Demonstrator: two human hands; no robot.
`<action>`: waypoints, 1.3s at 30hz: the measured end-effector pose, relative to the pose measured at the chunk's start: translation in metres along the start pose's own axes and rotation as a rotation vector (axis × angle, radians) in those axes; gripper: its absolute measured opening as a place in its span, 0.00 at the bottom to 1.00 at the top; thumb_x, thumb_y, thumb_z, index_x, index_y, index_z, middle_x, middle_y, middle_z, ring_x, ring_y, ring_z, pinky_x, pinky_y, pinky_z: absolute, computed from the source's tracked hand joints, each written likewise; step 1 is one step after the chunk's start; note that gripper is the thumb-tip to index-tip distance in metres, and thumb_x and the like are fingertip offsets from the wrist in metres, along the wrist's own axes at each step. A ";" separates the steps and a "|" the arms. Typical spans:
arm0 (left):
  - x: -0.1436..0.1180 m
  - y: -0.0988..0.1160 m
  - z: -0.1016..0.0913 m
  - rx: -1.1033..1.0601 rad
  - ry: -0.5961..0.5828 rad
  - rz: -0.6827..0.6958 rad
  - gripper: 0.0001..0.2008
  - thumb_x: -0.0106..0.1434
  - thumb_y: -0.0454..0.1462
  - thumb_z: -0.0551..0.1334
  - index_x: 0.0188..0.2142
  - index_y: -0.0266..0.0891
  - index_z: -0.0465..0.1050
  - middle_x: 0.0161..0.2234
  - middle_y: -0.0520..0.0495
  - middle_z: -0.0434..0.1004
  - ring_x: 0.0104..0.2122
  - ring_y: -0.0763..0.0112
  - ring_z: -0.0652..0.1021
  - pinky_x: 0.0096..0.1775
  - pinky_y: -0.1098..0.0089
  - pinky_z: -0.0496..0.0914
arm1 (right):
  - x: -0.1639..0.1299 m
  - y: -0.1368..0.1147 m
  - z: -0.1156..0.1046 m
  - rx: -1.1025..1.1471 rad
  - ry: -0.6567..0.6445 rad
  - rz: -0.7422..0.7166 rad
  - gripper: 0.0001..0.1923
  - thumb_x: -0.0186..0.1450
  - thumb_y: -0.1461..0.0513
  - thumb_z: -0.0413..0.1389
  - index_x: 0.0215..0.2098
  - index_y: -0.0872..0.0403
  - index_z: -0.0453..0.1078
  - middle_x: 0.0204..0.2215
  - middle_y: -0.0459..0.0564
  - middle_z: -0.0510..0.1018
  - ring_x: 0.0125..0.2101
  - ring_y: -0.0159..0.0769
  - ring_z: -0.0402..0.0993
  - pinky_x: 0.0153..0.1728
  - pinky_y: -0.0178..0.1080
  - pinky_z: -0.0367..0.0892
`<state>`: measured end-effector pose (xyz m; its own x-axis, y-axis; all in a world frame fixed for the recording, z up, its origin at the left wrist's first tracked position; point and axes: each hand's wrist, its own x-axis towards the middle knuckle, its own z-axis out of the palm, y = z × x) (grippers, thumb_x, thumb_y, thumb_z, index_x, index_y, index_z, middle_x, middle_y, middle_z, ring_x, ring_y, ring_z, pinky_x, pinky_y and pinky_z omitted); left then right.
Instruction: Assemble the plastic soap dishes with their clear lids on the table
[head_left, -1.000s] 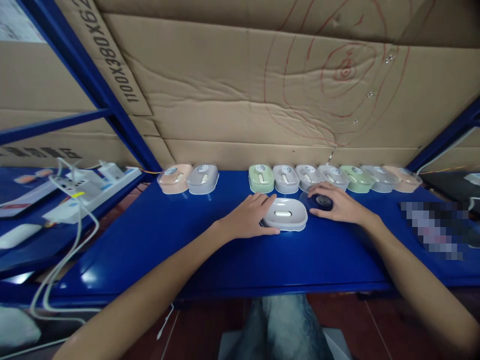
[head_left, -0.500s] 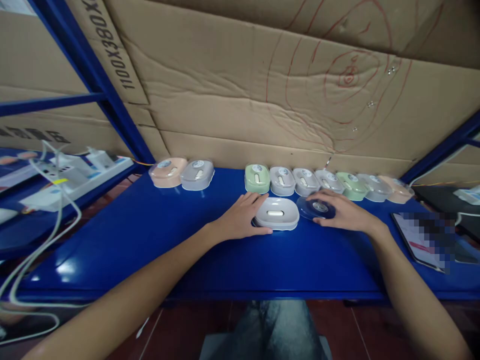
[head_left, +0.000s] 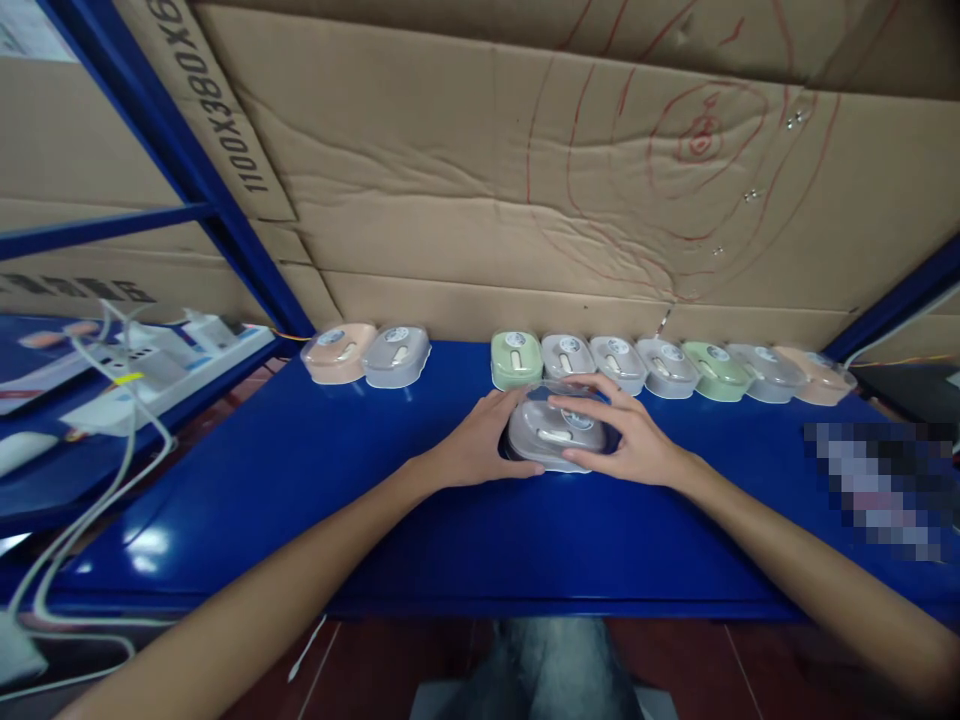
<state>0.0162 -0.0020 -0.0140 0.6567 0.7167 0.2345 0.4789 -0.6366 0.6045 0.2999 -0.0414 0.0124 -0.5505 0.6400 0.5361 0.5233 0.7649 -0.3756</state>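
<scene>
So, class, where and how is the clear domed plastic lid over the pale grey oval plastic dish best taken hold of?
Probably by the rounded right end of the clear lid, approached from the right, spanning its near and far edges: that end curves inward, and the left grip wraps the left end of the grey dish.

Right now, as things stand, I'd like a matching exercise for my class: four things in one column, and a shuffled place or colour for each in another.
Things:
1. clear plastic lid with a round label
2. white plastic power strip
3. leftmost rounded plastic box
4. red hand-drawn rings

Matches:
A. peach
B. on the brown cardboard sheet
C. left of the slanted blue metal post
D. touched by the right hand

Pairs: 1-D, 2-C, 3-A, 4-B
</scene>
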 end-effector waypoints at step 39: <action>0.000 -0.003 0.001 -0.203 0.047 -0.017 0.60 0.52 0.55 0.82 0.77 0.48 0.55 0.75 0.36 0.63 0.73 0.38 0.67 0.72 0.38 0.61 | -0.006 0.025 0.034 0.098 0.060 -0.098 0.34 0.70 0.51 0.69 0.72 0.36 0.70 0.68 0.56 0.70 0.67 0.56 0.72 0.64 0.62 0.75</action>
<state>0.0153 -0.0003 -0.0170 0.6193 0.7425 0.2554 0.3591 -0.5571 0.7488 0.2937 -0.0239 -0.0260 -0.5542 0.5586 0.6171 0.4016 0.8288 -0.3897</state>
